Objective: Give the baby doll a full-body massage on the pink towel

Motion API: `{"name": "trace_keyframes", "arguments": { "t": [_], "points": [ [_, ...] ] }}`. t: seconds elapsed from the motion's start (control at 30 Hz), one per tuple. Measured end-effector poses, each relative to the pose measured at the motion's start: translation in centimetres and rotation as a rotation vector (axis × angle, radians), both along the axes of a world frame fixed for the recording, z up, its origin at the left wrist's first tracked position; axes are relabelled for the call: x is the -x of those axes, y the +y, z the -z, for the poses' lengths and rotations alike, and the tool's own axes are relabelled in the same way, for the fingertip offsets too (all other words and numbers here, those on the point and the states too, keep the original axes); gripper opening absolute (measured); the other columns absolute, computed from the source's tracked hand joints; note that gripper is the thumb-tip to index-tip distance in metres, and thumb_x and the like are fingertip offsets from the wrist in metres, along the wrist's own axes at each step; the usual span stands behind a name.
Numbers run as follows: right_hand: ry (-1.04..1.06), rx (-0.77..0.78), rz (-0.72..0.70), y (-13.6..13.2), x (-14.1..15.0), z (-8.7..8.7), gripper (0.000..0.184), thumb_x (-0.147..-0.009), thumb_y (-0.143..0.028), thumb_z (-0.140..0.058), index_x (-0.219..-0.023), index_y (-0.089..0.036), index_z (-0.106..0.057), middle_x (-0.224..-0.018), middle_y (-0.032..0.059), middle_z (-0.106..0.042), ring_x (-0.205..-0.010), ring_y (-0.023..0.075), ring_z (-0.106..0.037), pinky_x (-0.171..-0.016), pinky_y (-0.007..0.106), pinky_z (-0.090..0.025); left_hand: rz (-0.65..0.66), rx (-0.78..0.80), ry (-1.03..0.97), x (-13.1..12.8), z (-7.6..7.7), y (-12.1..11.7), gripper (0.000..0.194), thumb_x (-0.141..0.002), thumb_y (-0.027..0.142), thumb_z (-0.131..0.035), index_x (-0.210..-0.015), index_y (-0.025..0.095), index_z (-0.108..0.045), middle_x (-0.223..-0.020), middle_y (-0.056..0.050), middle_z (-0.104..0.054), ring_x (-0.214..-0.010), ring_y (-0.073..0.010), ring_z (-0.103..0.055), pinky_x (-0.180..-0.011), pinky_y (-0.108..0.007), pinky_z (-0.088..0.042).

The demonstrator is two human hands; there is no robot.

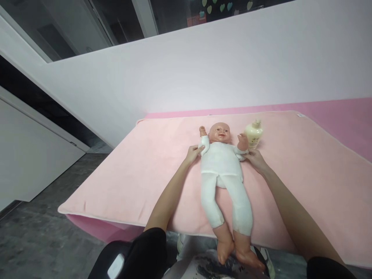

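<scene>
A baby doll (221,159) with a white cloth body lies on its back, face up, on a pink blanket (130,166). Its bare feet hang past the blanket's near edge, and both its forearms are raised. My left hand (193,154) is closed at the elbow of the doll's arm on the left, thumb on the white cloth. On the other side, my right hand (257,160) pinches the doll's other arm near the elbow; the fingertips are partly hidden there. A pale yellow pump bottle (254,135) stands just beyond my right hand, beside the doll's raised hand.
The blanket covers a pink table (340,120) set against a white wall (203,73) with windows above. Grey floor (46,232) and a white door panel (35,151) are at the left. My lap is below the near edge, under the doll's feet.
</scene>
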State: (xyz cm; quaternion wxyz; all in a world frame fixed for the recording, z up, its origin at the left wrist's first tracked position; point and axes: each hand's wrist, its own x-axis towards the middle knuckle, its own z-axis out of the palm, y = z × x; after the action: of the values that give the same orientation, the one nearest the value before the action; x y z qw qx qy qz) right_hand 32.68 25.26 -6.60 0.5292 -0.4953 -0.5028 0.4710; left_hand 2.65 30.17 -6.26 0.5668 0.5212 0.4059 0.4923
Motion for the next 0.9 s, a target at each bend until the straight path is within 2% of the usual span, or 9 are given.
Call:
{"name": "trace_keyframes", "arguments": {
  "t": [0.17, 0.3, 0.4, 0.5, 0.6, 0.7, 0.8, 0.9],
  "points": [
    [-0.048, 0.027, 0.062, 0.1, 0.6, -0.1, 0.044, -0.054, -0.054, -0.078, -0.075, -0.016, -0.072, -0.082, 0.0065, -0.070, -0.076, 0.0204, -0.063, -0.073, 0.034, -0.051, -0.145, -0.024, 0.149, -0.7, 0.5, 0.3, 0.047, -0.063, 0.056, -0.071, -0.052, 0.014, -0.054, -0.050, 0.004, -0.042, -0.051, -0.0065, -0.033, -0.049, -0.023, -0.023],
    [-0.177, -0.006, 0.183, 0.2, 2.0, 0.0, 0.045, -0.058, -0.059, -0.072, -0.063, -0.014, -0.066, -0.063, 0.0030, -0.062, -0.060, 0.0147, -0.053, -0.055, 0.025, -0.042, -0.297, -0.087, 0.316, -1.4, 0.1, 0.5, 0.051, -0.067, 0.053, -0.068, -0.043, 0.016, -0.041, -0.044, 0.005, -0.029, -0.048, -0.0057, -0.023, -0.047, -0.025, -0.013],
    [-0.262, -0.045, 0.263, 0.3, 2.9, -0.1, 0.044, -0.062, -0.058, -0.067, -0.058, -0.014, -0.062, -0.056, 0.0014, -0.055, -0.055, 0.0131, -0.047, -0.051, 0.024, -0.035, -0.344, -0.118, 0.367, -2.0, -0.5, 0.6, 0.051, -0.067, 0.045, -0.069, -0.040, 0.017, -0.037, -0.042, 0.005, -0.026, -0.047, -0.0056, -0.022, -0.046, -0.026, -0.011],
    [-0.301, -0.056, 0.306, 0.3, 3.2, -0.1, 0.044, -0.064, -0.057, -0.066, -0.057, -0.014, -0.059, -0.054, 0.0008, -0.052, -0.055, 0.0127, -0.045, -0.050, 0.024, -0.032, -0.352, -0.117, 0.349, -2.1, -0.6, 0.7, 0.051, -0.064, 0.042, -0.072, -0.039, 0.017, -0.036, -0.041, 0.005, -0.025, -0.047, -0.0056, -0.022, -0.047, -0.026, -0.010],
    [-0.284, -0.048, 0.267, 0.2, 2.8, -0.1, 0.045, -0.064, -0.058, -0.066, -0.061, -0.014, -0.061, -0.058, 0.0014, -0.055, -0.057, 0.0132, -0.047, -0.051, 0.024, -0.035, -0.288, -0.109, 0.329, -1.5, -0.2, 0.7, 0.049, -0.065, 0.049, -0.070, -0.042, 0.016, -0.043, -0.043, 0.004, -0.030, -0.049, -0.0060, -0.025, -0.048, -0.025, -0.013],
    [-0.243, -0.038, 0.175, 0.0, 1.9, -0.1, 0.046, -0.064, -0.060, -0.068, -0.062, -0.015, -0.062, -0.063, 0.0027, -0.059, -0.060, 0.0141, -0.050, -0.054, 0.024, -0.038, -0.125, -0.086, 0.237, -0.7, 0.3, 0.5, 0.045, -0.065, 0.054, -0.069, -0.054, 0.013, -0.055, -0.052, 0.003, -0.044, -0.052, -0.0069, -0.033, -0.050, -0.023, -0.021],
    [-0.182, -0.023, 0.094, -0.2, 1.3, -0.2, 0.044, -0.061, -0.059, -0.072, -0.064, -0.015, -0.066, -0.069, 0.0040, -0.064, -0.066, 0.0159, -0.054, -0.059, 0.025, -0.043, 0.012, -0.043, 0.102, -0.1, 0.2, 0.2, 0.041, -0.062, 0.051, -0.074, -0.069, 0.012, -0.064, -0.063, 0.001, -0.056, -0.059, -0.0089, -0.044, -0.056, -0.022, -0.031],
    [-0.136, -0.016, 0.039, -0.4, 0.8, -0.5, 0.041, -0.060, -0.055, -0.075, -0.070, -0.016, -0.071, -0.078, 0.0050, -0.068, -0.073, 0.0185, -0.059, -0.068, 0.028, -0.047, 0.066, -0.018, 0.039, 0.0, -0.3, -0.1, 0.038, -0.057, 0.043, -0.079, -0.076, 0.011, -0.068, -0.070, -0.001, -0.063, -0.064, -0.0111, -0.051, -0.062, -0.023, -0.038]
  ]
}}
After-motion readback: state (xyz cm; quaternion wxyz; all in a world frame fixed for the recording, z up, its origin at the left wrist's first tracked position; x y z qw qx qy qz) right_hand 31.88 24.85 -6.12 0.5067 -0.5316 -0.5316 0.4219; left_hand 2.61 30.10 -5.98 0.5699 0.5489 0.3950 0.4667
